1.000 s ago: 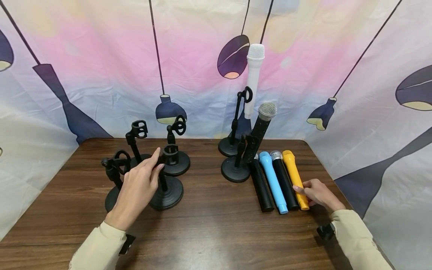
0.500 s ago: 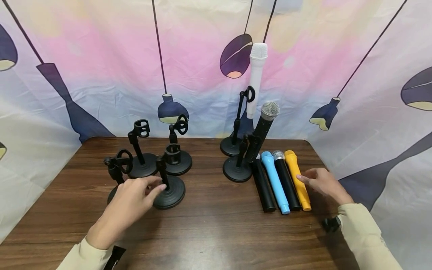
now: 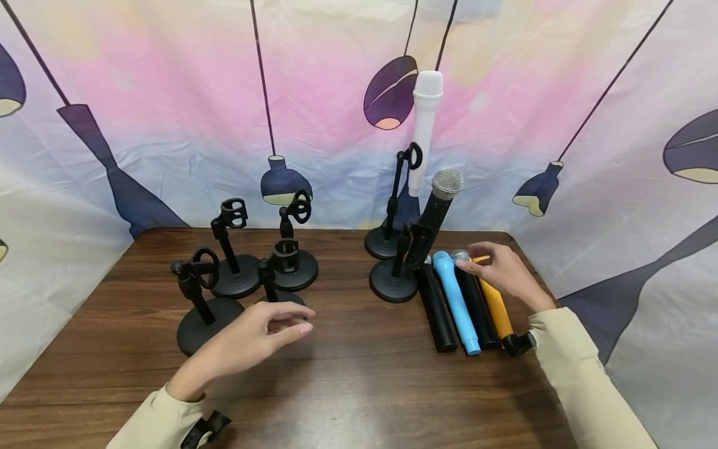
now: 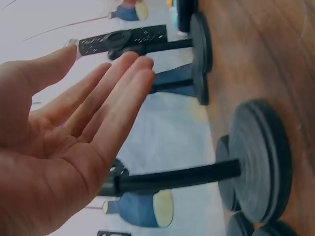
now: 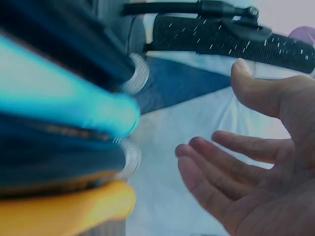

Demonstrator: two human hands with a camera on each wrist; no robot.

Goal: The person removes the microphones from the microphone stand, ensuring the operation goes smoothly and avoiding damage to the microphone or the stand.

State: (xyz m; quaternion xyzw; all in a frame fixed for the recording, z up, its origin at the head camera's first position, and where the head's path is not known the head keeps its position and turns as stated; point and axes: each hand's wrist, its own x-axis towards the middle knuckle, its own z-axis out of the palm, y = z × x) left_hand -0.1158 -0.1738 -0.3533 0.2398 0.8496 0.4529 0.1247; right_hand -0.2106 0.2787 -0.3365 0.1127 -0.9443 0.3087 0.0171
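Note:
My left hand [image 3: 249, 343] hovers above the table, fingers loosely extended and holding nothing; it covers part of the nearest black microphone stand [image 3: 269, 284]. In the left wrist view that stand's round base [image 4: 258, 162] shows beyond the palm. Over the top ends of a yellow microphone [image 3: 496, 308] and a black microphone with a silver head [image 3: 475, 305], my right hand [image 3: 505, 274] is spread with nothing in its grasp. The right wrist view shows a gap between the right hand's fingers [image 5: 211, 182] and the microphones. Beside these lie a blue microphone [image 3: 457, 302] and another black microphone [image 3: 436, 312].
More black stands with bare clips stand at left, including one with its base [image 3: 204, 324] nearest the left edge. Toward the back right, a white microphone [image 3: 424, 131] and a speckled black microphone [image 3: 434, 215] rise from two stands. A printed curtain [image 3: 336, 93] hangs behind the table.
My left hand has come off the near stand, moving down and to the right. The right hand has left the yellow microphone's lower part and moved up over the microphone heads.

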